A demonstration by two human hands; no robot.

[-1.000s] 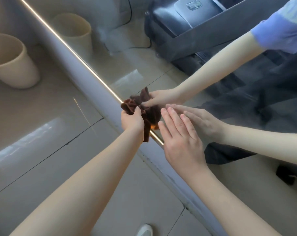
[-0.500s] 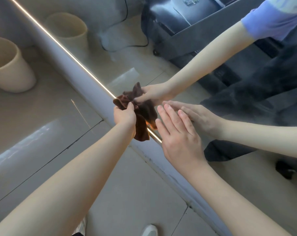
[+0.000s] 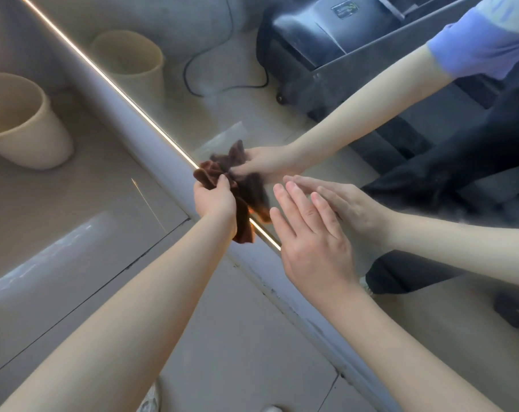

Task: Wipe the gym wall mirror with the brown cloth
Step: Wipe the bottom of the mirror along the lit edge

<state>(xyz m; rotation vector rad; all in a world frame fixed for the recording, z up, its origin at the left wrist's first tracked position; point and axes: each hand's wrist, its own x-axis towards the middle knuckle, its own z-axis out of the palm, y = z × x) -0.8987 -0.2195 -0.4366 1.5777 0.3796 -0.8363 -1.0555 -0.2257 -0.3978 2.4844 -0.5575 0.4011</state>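
The wall mirror (image 3: 282, 114) fills the upper right, its lit lower edge running diagonally from top left toward the middle. My left hand (image 3: 215, 199) grips a bunched brown cloth (image 3: 243, 224) and holds it against the mirror's bottom edge; part of the cloth hangs below my wrist. My right hand (image 3: 311, 239) lies flat with straight fingers against the glass just right of the cloth. Both arms and the cloth show again as reflections in the glass.
A cream bin (image 3: 17, 123) stands on the tiled floor at the left, close to the mirror's base. The mirror reflects a dark treadmill (image 3: 326, 40) and a black cable. My shoe tips (image 3: 151, 402) show at the bottom edge.
My left hand with the cloth has slid a little up and left along the mirror's lower edge. My right hand stays flat on the glass.
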